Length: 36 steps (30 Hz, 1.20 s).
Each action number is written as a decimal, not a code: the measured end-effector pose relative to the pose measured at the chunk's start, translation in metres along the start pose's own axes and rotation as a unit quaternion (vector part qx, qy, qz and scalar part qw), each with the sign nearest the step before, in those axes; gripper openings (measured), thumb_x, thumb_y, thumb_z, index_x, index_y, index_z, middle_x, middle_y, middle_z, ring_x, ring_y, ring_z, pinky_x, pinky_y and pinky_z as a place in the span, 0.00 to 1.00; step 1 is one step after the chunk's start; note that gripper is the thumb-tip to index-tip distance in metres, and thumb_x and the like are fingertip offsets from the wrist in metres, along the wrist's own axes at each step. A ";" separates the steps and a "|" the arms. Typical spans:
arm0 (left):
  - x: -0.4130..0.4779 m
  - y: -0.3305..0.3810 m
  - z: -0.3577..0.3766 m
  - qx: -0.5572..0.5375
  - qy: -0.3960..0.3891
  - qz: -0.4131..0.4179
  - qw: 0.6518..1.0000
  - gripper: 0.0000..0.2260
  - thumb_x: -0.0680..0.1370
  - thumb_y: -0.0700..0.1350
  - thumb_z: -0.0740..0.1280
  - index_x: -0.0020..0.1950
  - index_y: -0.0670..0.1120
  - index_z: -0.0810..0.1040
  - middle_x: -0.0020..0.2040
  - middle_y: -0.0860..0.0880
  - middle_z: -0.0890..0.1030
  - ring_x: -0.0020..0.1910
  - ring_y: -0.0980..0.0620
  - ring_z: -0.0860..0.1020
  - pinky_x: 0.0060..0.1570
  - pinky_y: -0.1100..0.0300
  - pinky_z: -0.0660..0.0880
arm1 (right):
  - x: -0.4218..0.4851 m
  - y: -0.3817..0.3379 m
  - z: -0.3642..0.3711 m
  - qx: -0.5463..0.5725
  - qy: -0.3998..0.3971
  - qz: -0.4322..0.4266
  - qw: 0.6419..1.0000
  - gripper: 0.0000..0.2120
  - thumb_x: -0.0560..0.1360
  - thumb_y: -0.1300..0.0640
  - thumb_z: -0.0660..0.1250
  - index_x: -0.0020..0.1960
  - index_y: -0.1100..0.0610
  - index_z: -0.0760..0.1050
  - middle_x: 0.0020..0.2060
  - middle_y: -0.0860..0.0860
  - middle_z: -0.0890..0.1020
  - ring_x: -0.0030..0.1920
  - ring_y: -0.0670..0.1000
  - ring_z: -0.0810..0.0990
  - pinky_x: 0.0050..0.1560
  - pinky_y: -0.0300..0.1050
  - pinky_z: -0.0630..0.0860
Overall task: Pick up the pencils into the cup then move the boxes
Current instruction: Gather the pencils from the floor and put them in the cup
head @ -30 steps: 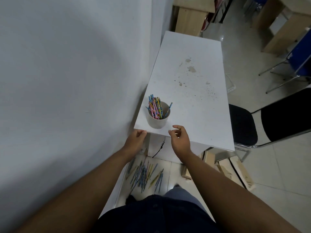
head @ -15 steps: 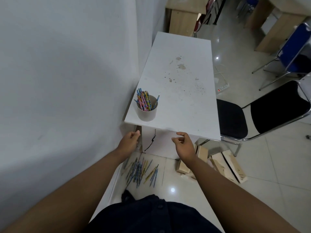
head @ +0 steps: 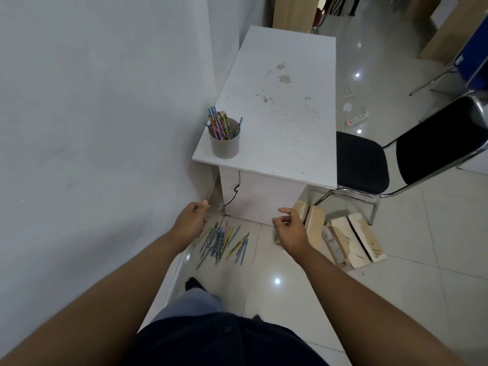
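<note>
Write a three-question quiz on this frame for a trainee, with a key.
1. True or false: the cup lies tipped over and holds nothing.
2. Where do the loose pencils lie? A) on the table B) on the floor C) on a chair seat
3. What is in the grip of the left hand and the right hand?

Key
1. False: it stands upright on the table's near corner, with pencils in it.
2. B
3. Nothing: both hands are empty, fingers loosely curled, above the floor.
</note>
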<state>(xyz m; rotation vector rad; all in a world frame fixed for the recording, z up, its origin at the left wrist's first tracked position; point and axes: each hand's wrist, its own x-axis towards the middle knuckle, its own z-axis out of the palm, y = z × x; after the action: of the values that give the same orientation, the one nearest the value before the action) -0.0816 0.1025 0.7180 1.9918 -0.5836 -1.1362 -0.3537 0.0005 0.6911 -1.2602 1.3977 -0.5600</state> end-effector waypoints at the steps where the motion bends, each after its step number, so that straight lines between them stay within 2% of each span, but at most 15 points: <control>1: -0.006 -0.004 -0.002 0.005 0.004 0.003 1.000 0.11 0.84 0.59 0.60 0.53 0.55 0.78 0.47 0.55 0.79 0.45 0.53 0.79 0.49 0.51 0.80 | -0.006 0.004 0.002 0.006 0.000 0.004 1.000 0.13 0.82 0.57 0.70 0.65 0.51 0.76 0.47 0.51 0.80 0.46 0.52 0.79 0.47 0.46 0.77; 3: -0.012 -0.011 -0.003 0.020 0.010 0.005 1.000 0.11 0.85 0.58 0.61 0.53 0.54 0.78 0.47 0.55 0.79 0.45 0.53 0.79 0.53 0.49 0.81 | -0.016 0.010 0.006 0.008 0.000 0.008 1.000 0.12 0.82 0.57 0.70 0.65 0.51 0.76 0.47 0.52 0.80 0.46 0.51 0.79 0.46 0.48 0.77; 6: -0.014 -0.014 -0.005 0.042 0.009 0.012 0.999 0.11 0.85 0.55 0.60 0.54 0.51 0.78 0.48 0.54 0.80 0.52 0.48 0.81 0.60 0.44 0.80 | -0.026 0.016 0.013 0.008 0.008 0.003 1.000 0.12 0.82 0.58 0.70 0.65 0.52 0.76 0.48 0.52 0.80 0.47 0.51 0.79 0.46 0.45 0.76; 10: -0.005 -0.006 -0.009 0.068 -0.008 0.026 0.997 0.14 0.85 0.55 0.60 0.59 0.47 0.78 0.52 0.51 0.81 0.56 0.47 0.81 0.62 0.43 0.79 | -0.026 0.014 0.017 0.002 0.027 0.002 1.000 0.12 0.83 0.57 0.70 0.65 0.52 0.76 0.50 0.53 0.81 0.48 0.50 0.80 0.45 0.42 0.76; 13: 0.005 -0.002 -0.018 0.086 -0.013 0.036 0.996 0.15 0.85 0.55 0.61 0.59 0.46 0.79 0.55 0.45 0.82 0.57 0.44 0.81 0.61 0.42 0.80 | -0.019 0.011 0.026 0.019 0.058 0.014 0.998 0.12 0.83 0.56 0.71 0.65 0.52 0.76 0.54 0.55 0.82 0.49 0.52 0.81 0.51 0.51 0.80; 15: 0.015 -0.003 -0.022 0.090 -0.016 0.044 0.995 0.14 0.85 0.54 0.61 0.58 0.45 0.79 0.56 0.43 0.82 0.57 0.43 0.81 0.60 0.42 0.80 | -0.013 0.013 0.036 0.021 0.071 0.016 0.997 0.12 0.82 0.56 0.71 0.65 0.52 0.77 0.55 0.55 0.83 0.52 0.53 0.82 0.54 0.52 0.80; 19: 0.037 -0.017 -0.023 0.089 -0.013 0.039 0.995 0.11 0.85 0.53 0.62 0.56 0.47 0.79 0.52 0.47 0.82 0.55 0.46 0.81 0.60 0.47 0.79 | 0.001 0.023 0.057 0.032 0.088 0.028 0.995 0.11 0.82 0.56 0.70 0.64 0.50 0.77 0.55 0.55 0.83 0.50 0.52 0.81 0.52 0.48 0.79; 21: 0.051 -0.030 -0.019 0.096 -0.013 0.036 0.995 0.09 0.85 0.52 0.62 0.55 0.48 0.78 0.51 0.49 0.82 0.54 0.48 0.81 0.56 0.51 0.79 | 0.010 0.032 0.070 0.041 0.103 0.038 0.993 0.11 0.82 0.56 0.70 0.63 0.50 0.77 0.54 0.53 0.83 0.49 0.48 0.81 0.51 0.45 0.79; 23: 0.065 -0.045 -0.012 0.103 -0.016 0.041 0.994 0.09 0.85 0.52 0.62 0.54 0.49 0.78 0.49 0.51 0.82 0.51 0.51 0.81 0.50 0.56 0.78 | 0.017 0.045 0.082 0.043 0.114 0.049 0.991 0.11 0.82 0.55 0.70 0.63 0.49 0.76 0.53 0.49 0.82 0.46 0.40 0.81 0.45 0.36 0.76; 25: 0.081 -0.063 -0.005 0.098 -0.012 0.034 0.995 0.10 0.85 0.52 0.63 0.55 0.48 0.79 0.48 0.52 0.81 0.49 0.52 0.80 0.50 0.58 0.76 | 0.024 0.062 0.094 0.044 0.115 0.060 0.991 0.12 0.82 0.56 0.70 0.64 0.50 0.77 0.51 0.48 0.82 0.41 0.34 0.80 0.38 0.27 0.74; 28: 0.107 -0.096 0.010 0.066 -0.011 0.007 0.998 0.13 0.85 0.55 0.63 0.56 0.47 0.80 0.50 0.49 0.82 0.49 0.50 0.80 0.50 0.56 0.76 | 0.032 0.094 0.110 0.034 0.115 0.071 0.990 0.11 0.82 0.56 0.70 0.64 0.50 0.77 0.48 0.46 0.82 0.36 0.33 0.79 0.38 0.30 0.74; 31: 0.129 -0.129 0.024 0.051 -0.019 -0.010 0.998 0.09 0.85 0.54 0.63 0.54 0.50 0.79 0.50 0.51 0.82 0.50 0.51 0.80 0.54 0.55 0.77 | 0.045 0.126 0.121 0.032 0.114 0.085 0.989 0.11 0.82 0.55 0.70 0.64 0.48 0.77 0.48 0.45 0.82 0.40 0.39 0.80 0.44 0.37 0.76; 35: 0.165 -0.176 0.044 0.080 -0.029 -0.007 0.996 0.08 0.85 0.54 0.63 0.49 0.54 0.77 0.50 0.53 0.81 0.50 0.54 0.79 0.48 0.59 0.75 | 0.074 0.178 0.141 0.020 0.120 0.095 0.988 0.12 0.82 0.55 0.70 0.64 0.47 0.77 0.49 0.48 0.82 0.39 0.36 0.80 0.37 0.29 0.74; 36: 0.177 -0.188 0.051 0.091 -0.031 -0.007 0.995 0.08 0.85 0.54 0.63 0.50 0.53 0.77 0.50 0.54 0.81 0.50 0.55 0.79 0.46 0.61 0.74 | 0.084 0.192 0.148 0.017 0.121 0.100 0.987 0.12 0.82 0.55 0.70 0.65 0.47 0.77 0.50 0.48 0.82 0.40 0.38 0.80 0.37 0.30 0.74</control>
<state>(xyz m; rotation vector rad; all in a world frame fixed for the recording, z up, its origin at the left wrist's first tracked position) -0.0336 0.0748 0.4604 2.1234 -0.7294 -1.1934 -0.2737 0.0323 0.4497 -1.0338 1.6885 -0.6109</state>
